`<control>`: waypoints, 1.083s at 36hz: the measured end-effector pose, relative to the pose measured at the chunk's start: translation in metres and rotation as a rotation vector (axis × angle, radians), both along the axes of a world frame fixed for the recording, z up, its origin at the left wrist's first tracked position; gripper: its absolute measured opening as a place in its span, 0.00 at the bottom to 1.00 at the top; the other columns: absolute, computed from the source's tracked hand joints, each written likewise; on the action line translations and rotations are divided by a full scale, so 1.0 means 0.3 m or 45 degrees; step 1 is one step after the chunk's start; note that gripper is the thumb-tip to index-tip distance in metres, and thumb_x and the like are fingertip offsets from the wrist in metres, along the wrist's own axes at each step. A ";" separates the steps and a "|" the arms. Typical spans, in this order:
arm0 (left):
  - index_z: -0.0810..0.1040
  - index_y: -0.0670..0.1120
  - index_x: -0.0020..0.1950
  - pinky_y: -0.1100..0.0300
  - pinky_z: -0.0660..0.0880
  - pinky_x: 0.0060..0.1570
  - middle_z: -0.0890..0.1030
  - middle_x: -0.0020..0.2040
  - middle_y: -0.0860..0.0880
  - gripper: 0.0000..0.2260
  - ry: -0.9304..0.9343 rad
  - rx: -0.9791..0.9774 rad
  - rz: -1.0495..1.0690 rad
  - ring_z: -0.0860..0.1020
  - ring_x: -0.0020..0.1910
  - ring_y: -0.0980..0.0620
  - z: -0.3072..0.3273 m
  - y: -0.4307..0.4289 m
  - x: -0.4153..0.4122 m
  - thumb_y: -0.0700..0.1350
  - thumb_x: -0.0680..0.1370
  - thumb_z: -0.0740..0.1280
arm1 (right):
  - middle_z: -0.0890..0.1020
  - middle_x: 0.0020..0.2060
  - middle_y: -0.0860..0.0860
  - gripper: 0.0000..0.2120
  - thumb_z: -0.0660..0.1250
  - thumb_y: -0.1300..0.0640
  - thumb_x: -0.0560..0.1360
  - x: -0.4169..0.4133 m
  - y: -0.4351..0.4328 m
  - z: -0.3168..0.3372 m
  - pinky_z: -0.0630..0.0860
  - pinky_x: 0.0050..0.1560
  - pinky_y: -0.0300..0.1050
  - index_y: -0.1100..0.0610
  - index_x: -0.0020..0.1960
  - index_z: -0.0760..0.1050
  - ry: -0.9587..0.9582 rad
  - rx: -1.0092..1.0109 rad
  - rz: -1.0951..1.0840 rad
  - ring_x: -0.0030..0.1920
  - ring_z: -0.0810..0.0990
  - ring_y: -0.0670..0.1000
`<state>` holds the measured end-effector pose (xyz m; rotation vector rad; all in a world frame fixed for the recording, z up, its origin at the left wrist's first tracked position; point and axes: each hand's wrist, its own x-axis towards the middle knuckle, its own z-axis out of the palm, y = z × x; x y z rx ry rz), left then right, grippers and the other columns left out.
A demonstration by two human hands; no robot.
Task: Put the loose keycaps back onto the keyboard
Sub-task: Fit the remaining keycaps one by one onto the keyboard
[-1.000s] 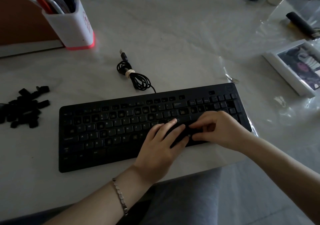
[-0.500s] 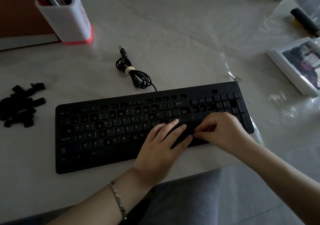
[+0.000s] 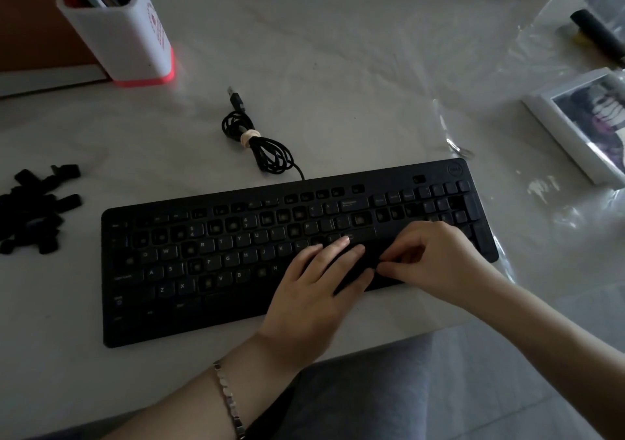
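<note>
Where the two hands meet: at the 4 o'clock corner of the keyboard (image 3: pixel 209 270), right over the bottom rows, and a cap is being fitted!
Left grip (image 3: pixel 314 291): fingers straight and spread, lying flat across the keys, holding nothing and, by the look of it, pressing down.
Right grip (image 3: pixel 436 257): fingers curled, thumb and forefinger nipped together on what looks like the 3 o'clock end of a wide keycap (image 3: pixel 370 257). The light is dim, so that read is a judgement.
Wide keycap: between the two grips, under the left fingertips and touching the right ones, at 9 o'clock from the right grip.
Step in hand: seating that cap. Line it up square over its socket and keep it level. Then press both ends evenly until it sits flush with its neighbours; one end down first could leave it cocked.
Loose keycaps (image 3: pixel 32 209): a dark heap on the surface (image 3: pixel 338 84) at 9 o'clock of the keyboard, well apart from both grips.
Open sockets (image 3: pixel 233 225): plenty showing across the upper rows, so there's a long way to go.
</note>
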<state>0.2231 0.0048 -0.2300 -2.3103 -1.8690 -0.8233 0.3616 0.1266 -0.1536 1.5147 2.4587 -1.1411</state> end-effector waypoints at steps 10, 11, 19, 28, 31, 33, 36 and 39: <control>0.76 0.47 0.61 0.51 0.66 0.63 0.78 0.62 0.45 0.15 0.008 -0.010 0.006 0.71 0.65 0.46 -0.006 -0.001 -0.001 0.38 0.75 0.63 | 0.80 0.31 0.44 0.11 0.77 0.58 0.64 -0.025 0.015 0.015 0.68 0.30 0.25 0.46 0.29 0.77 -0.038 -0.115 -0.086 0.33 0.77 0.41; 0.77 0.46 0.60 0.51 0.66 0.63 0.78 0.62 0.45 0.15 0.011 -0.011 0.012 0.71 0.65 0.46 -0.005 0.000 0.000 0.38 0.75 0.63 | 0.80 0.31 0.44 0.12 0.77 0.58 0.64 -0.031 0.018 0.015 0.68 0.28 0.25 0.46 0.29 0.77 -0.058 -0.130 -0.091 0.34 0.77 0.41; 0.81 0.45 0.57 0.51 0.68 0.61 0.79 0.61 0.45 0.14 0.034 -0.005 0.035 0.72 0.64 0.46 -0.002 0.006 0.005 0.37 0.76 0.61 | 0.80 0.31 0.43 0.13 0.77 0.57 0.64 -0.041 0.020 0.006 0.66 0.27 0.27 0.45 0.28 0.76 -0.090 -0.111 -0.124 0.33 0.76 0.40; 0.82 0.45 0.56 0.51 0.68 0.60 0.80 0.60 0.45 0.13 0.037 0.003 0.029 0.73 0.63 0.48 -0.003 0.007 0.008 0.38 0.75 0.62 | 0.79 0.31 0.40 0.08 0.77 0.57 0.65 -0.017 0.005 0.001 0.69 0.35 0.24 0.46 0.33 0.80 0.018 -0.057 -0.058 0.35 0.77 0.37; 0.83 0.45 0.55 0.53 0.67 0.60 0.80 0.59 0.45 0.14 -0.033 -0.050 -0.009 0.75 0.61 0.47 0.019 0.012 -0.008 0.40 0.74 0.61 | 0.78 0.34 0.41 0.06 0.76 0.55 0.66 0.000 -0.006 0.009 0.71 0.38 0.27 0.50 0.42 0.82 0.039 -0.017 0.017 0.36 0.76 0.38; 0.83 0.43 0.54 0.55 0.67 0.61 0.81 0.58 0.44 0.14 -0.085 -0.058 -0.016 0.76 0.61 0.46 0.028 0.013 -0.020 0.40 0.74 0.61 | 0.77 0.37 0.42 0.08 0.76 0.56 0.66 0.011 -0.024 0.002 0.72 0.40 0.31 0.51 0.44 0.82 0.068 0.045 0.073 0.37 0.76 0.40; 0.82 0.41 0.55 0.56 0.66 0.63 0.80 0.59 0.44 0.13 -0.148 -0.057 0.005 0.73 0.63 0.48 0.027 0.006 -0.036 0.42 0.76 0.62 | 0.74 0.39 0.42 0.07 0.76 0.60 0.66 0.016 -0.057 -0.021 0.72 0.41 0.31 0.55 0.44 0.83 0.142 0.181 0.108 0.37 0.76 0.42; 0.81 0.40 0.56 0.56 0.66 0.65 0.80 0.59 0.44 0.13 -0.168 -0.078 0.036 0.73 0.63 0.49 0.036 -0.001 -0.041 0.43 0.77 0.62 | 0.74 0.38 0.40 0.06 0.75 0.64 0.65 0.023 -0.081 -0.036 0.70 0.40 0.27 0.57 0.41 0.82 0.223 0.249 0.111 0.36 0.76 0.41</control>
